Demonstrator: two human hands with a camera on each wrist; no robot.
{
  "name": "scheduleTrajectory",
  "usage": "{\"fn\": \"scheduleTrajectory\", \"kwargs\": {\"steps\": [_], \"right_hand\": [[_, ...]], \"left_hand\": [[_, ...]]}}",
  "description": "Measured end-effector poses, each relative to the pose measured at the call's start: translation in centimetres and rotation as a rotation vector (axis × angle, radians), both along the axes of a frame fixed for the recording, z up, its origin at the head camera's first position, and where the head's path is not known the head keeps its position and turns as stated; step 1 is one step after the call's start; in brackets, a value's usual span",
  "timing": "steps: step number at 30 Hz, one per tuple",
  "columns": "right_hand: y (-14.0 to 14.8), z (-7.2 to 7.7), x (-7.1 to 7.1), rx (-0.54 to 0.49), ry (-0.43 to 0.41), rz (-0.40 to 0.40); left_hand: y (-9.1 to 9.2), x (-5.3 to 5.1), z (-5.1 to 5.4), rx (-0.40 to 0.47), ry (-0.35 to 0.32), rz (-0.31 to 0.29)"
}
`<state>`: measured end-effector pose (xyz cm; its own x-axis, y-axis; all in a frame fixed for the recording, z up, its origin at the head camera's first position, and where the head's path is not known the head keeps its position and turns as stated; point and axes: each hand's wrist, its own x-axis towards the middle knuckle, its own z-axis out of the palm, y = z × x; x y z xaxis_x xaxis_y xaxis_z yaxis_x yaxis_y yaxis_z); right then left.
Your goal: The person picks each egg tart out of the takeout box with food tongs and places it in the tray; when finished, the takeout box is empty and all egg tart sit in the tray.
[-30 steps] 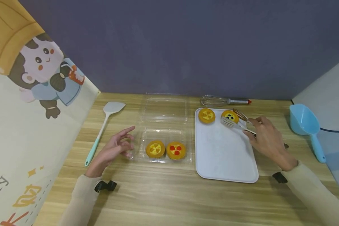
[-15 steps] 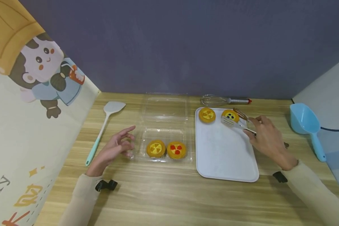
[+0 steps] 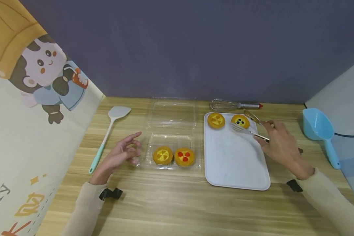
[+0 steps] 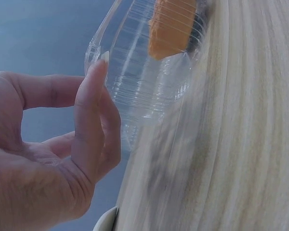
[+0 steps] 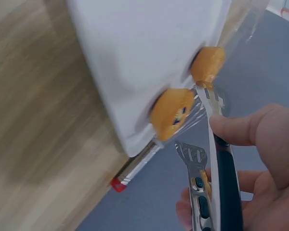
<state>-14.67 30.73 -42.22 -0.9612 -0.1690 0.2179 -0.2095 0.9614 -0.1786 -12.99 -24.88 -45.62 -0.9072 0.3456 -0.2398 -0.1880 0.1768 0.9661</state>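
Metal tongs [image 3: 255,134] are gripped in my right hand [image 3: 280,144], their two ends spread on either side of a tart with dark berries [image 3: 240,121] on the white tray [image 3: 237,164]. The right wrist view shows the thumb on one arm of the tongs [image 5: 225,168] and a gap between each end and the berry tart [image 5: 171,113]. My left hand [image 3: 118,157] is beside the left edge of a clear plastic box [image 3: 171,139], fingers loosely bent. In the box sit a yellow-topped tart [image 3: 163,155] and a red-topped tart [image 3: 184,156].
Another yellow-topped tart [image 3: 216,120] lies at the tray's back left corner. A whisk [image 3: 227,105] lies behind the tray. To the left is a spatula [image 3: 106,134]; at the far right, a blue scoop [image 3: 318,126]. The box's open lid [image 3: 173,113] extends toward the back wall.
The ends of the tongs have spread wider around the berry tart, and my right hand has shifted slightly to the right. My left hand has stayed in place.
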Motion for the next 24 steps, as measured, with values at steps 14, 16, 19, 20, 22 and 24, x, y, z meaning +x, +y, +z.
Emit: {"fn": "scheduleTrajectory", "kwargs": {"steps": [14,16,19,20,22,24], "right_hand": [[-5.9,3.7,0.4,0.005,0.035,0.184],[-6.9,3.9,0.3,-0.002,0.052,0.234],[-8.3,4.0,0.1,-0.007,0.082,0.32],[-8.7,4.0,0.1,-0.006,0.09,0.348],[-9.6,4.0,0.1,-0.006,0.087,0.394],[-10.6,4.0,0.0,-0.007,0.076,0.428]], "left_hand": [[-0.1,0.0,0.0,-0.013,0.004,-0.001],[0.0,0.0,0.0,-0.013,0.006,0.001],[0.0,0.1,0.0,-0.013,0.009,0.004],[0.0,0.1,0.0,-0.014,0.01,0.004],[0.0,0.1,0.0,-0.014,0.012,0.005],[0.0,0.1,-0.1,-0.014,0.012,0.005]]}}
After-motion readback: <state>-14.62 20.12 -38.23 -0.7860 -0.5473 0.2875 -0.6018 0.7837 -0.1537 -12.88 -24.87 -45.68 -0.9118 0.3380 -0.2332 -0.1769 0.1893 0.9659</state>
